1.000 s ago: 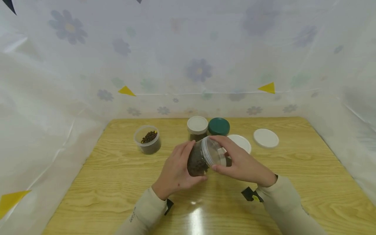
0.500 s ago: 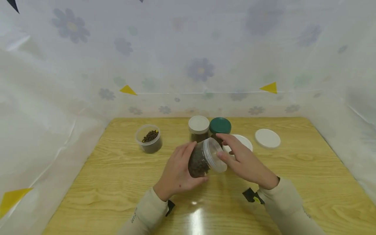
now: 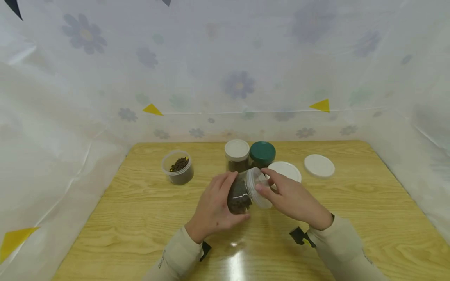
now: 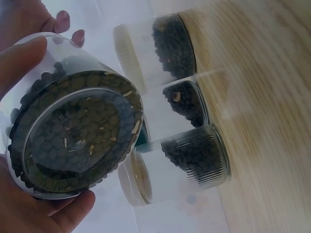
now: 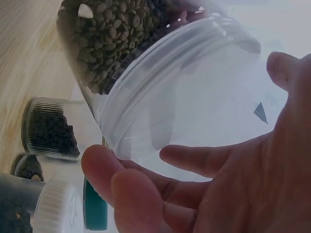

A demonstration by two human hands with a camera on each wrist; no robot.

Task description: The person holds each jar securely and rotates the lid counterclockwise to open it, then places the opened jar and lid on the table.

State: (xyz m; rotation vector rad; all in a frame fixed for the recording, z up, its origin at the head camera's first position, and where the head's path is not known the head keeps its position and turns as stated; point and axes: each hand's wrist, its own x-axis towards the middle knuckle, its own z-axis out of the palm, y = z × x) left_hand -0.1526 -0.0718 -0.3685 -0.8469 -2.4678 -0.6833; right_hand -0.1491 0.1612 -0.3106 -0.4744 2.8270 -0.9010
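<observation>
My left hand [image 3: 214, 208] holds a clear jar [image 3: 239, 195] on its side, tilted above the table. Dark bean-like pellets [image 4: 73, 131] fill part of it and show through its base in the left wrist view. The jar's translucent screw lid [image 3: 259, 195] faces right. Around that lid are the curled fingers of my right hand [image 3: 295, 197], thumb against it in the head view. In the right wrist view, fingertips [image 5: 99, 165] lie at the lid's lower rim, and pellets slope up against the jar's wall behind it.
Behind the held jar stand a white-lidded jar [image 3: 237, 150], a teal-lidded jar [image 3: 262, 152] and a ribbed jar [image 4: 194, 155] with a pale lid. An uncovered tub [image 3: 179, 175] of brown pellets sits at left. A loose white lid [image 3: 319, 166] lies at right on the wooden table [image 3: 140, 234].
My right hand's fingers loosened and lifted from the lid, then came back to its rim. The jar has shifted slightly toward the right and down, still in my left hand.
</observation>
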